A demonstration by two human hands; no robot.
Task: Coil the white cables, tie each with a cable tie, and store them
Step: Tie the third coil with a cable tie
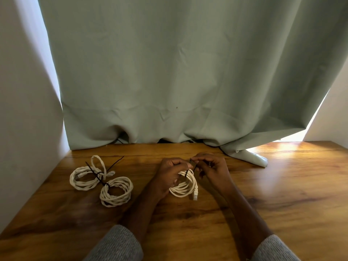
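A pale wall [24,110] closes the left side, and a sage-green curtain [188,72] hangs behind a wooden table [282,194], its hem bunched on the table's back edge; daylight spills onto the wood at the curtain's right corner.

Taking the curtain as landmark: below its left part lie two coiled white cables, the far coil [84,178] and the near coil [116,191], touching each other. Each is cinched by a black cable tie [99,176] with a long loose tail; two such ties are visible there.

Below the curtain's middle, a third coil [185,186] is held just above or on the table, its clear plug [195,194] hanging at the near right. The left hand [169,176] is curled around the coil's top. The right hand [211,167] pinches the thin black tie [191,163] wrapped over that coil, fingertips closed on its end.

Grey sleeves [118,245] cover both forearms. In all: three coils, three ties, two hands.
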